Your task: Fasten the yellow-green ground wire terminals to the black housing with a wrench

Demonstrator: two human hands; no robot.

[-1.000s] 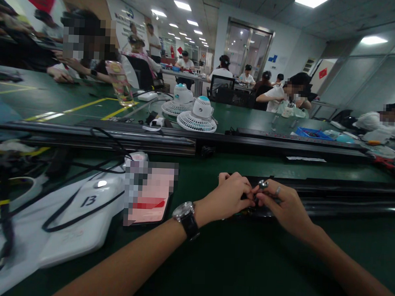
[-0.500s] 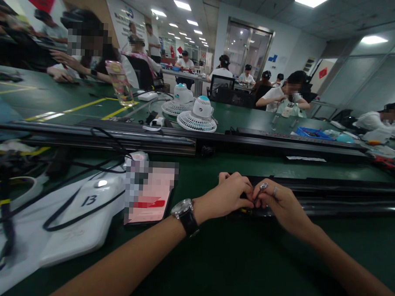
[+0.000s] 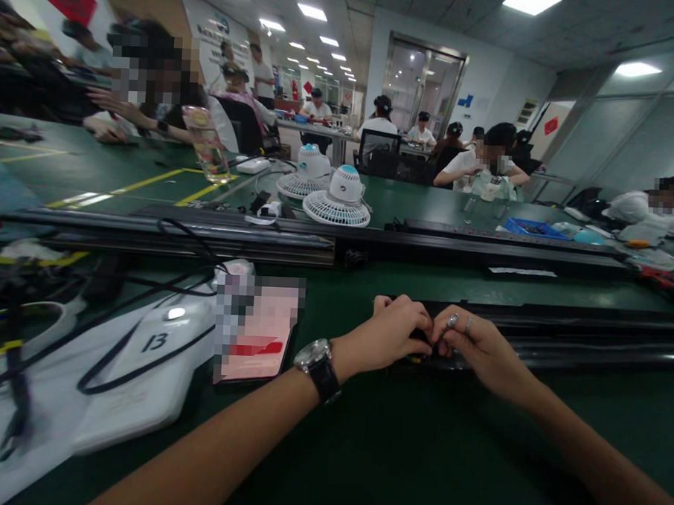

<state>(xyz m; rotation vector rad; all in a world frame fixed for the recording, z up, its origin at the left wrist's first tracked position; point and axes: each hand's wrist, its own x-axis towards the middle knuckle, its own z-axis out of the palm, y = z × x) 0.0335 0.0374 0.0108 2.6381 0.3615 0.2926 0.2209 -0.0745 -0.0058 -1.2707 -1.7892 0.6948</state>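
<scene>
A long black glossy bar lies across the green table at the right. At its left end my left hand, with a watch on the wrist, has its fingers bent and pinched on something dark and small. My right hand, wearing rings, meets it there, thumb and forefinger pressed together. The fingertips of both hands almost touch. What they grip is too small and dark to make out. A bit of yellow shows just under the left fingertips.
Left of my hands lie a phone and a white case marked 13 with black cables over it. Beyond are long dark bars, two white fans, a bottle and a blue tray. Several people sit farther back.
Both hands stay at the same spot, with only a very slight shift of the fingers. The view has moved a little.
</scene>
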